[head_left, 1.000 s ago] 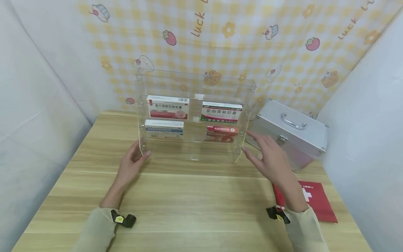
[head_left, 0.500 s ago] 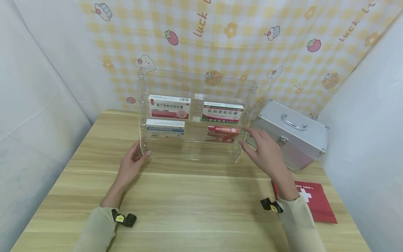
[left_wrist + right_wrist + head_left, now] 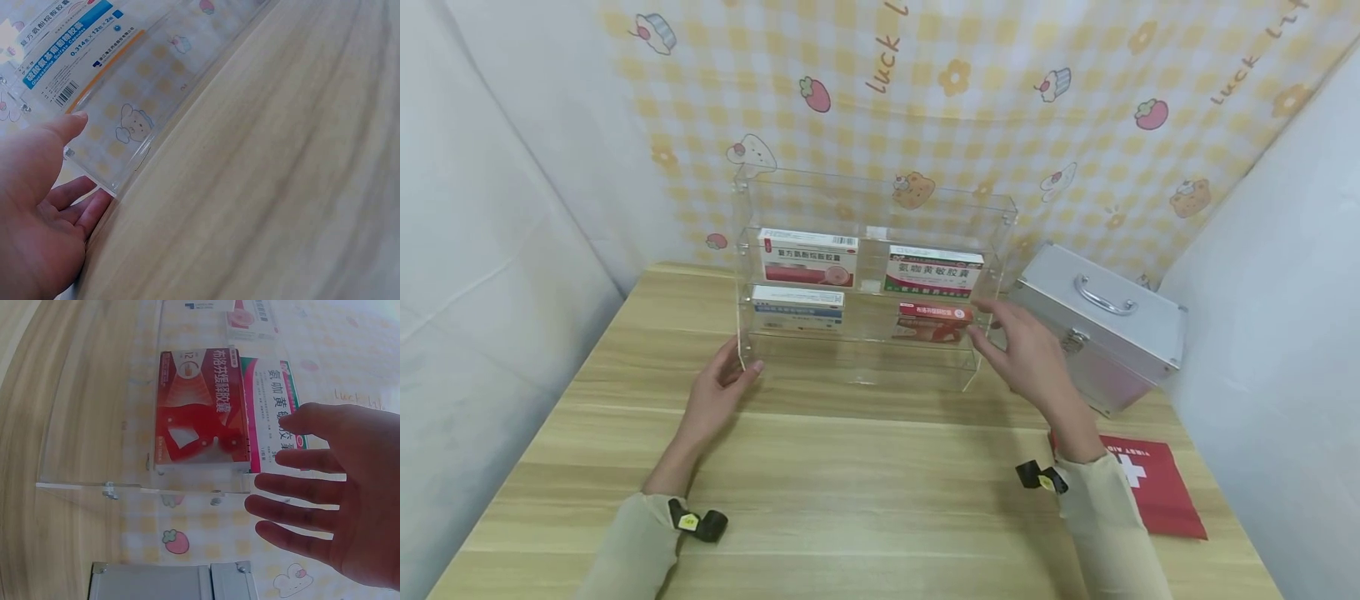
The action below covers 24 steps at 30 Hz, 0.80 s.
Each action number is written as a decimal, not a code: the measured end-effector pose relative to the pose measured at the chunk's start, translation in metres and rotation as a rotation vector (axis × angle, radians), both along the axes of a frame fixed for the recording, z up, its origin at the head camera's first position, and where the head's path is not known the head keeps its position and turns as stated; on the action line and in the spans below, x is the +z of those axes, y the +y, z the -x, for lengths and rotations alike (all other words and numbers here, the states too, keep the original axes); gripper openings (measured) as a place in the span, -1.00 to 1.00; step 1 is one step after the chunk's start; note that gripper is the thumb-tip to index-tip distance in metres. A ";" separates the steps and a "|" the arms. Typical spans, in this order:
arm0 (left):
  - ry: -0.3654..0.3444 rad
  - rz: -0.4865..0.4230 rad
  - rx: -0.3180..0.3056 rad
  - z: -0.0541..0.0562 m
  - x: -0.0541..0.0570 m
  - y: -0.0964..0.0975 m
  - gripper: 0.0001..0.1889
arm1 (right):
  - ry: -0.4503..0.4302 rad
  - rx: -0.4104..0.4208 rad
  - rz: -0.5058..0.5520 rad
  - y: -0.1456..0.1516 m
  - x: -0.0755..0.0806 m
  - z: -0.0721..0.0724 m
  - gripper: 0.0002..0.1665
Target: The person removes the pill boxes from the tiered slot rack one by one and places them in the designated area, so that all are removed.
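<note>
A clear acrylic rack stands upright on the table, with medicine boxes on its shelves. My left hand grips its lower left side panel, thumb in front and fingers behind. Beside the right panel, my right hand is spread, its fingers straight and holding nothing in the right wrist view. Closest to it is a red medicine box on the lower shelf. Above sits a green and magenta box. On the left are a white and pink box and a blue and white box.
A silver case with a metal handle stands right of the rack, close behind my right hand. A red first aid pouch lies in front of it, partly under my right forearm. A yellow checked curtain hangs behind.
My right hand has moved left, its fingertips now overlapping the rack's right side in the head view. The left hand keeps its grip, and the head view has shifted slightly.
</note>
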<state>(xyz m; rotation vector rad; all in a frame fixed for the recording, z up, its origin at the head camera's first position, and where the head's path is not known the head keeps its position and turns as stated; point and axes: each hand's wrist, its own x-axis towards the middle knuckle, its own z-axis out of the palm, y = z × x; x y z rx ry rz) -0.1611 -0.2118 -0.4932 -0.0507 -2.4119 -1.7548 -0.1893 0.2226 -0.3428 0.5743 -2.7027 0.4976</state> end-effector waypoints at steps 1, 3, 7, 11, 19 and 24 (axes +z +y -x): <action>-0.001 0.000 0.000 0.000 0.000 0.000 -0.31 | -0.006 -0.005 -0.006 0.000 0.000 0.000 -0.45; -0.003 0.008 0.001 0.000 0.000 0.000 -0.31 | -0.023 -0.020 -0.020 -0.002 0.000 0.001 -0.44; 0.000 0.017 0.004 -0.002 0.000 0.000 -0.31 | -0.056 -0.040 -0.062 -0.005 0.002 0.002 -0.42; 0.001 0.019 0.007 -0.002 -0.001 0.000 -0.31 | -0.091 -0.022 -0.109 -0.009 0.001 0.005 -0.44; 0.017 0.012 0.003 0.000 -0.002 0.000 -0.33 | -0.107 0.009 -0.136 -0.011 -0.002 0.014 -0.54; 0.019 0.021 0.001 -0.003 0.005 0.001 -0.33 | -0.137 0.027 -0.118 -0.011 -0.002 0.018 -0.56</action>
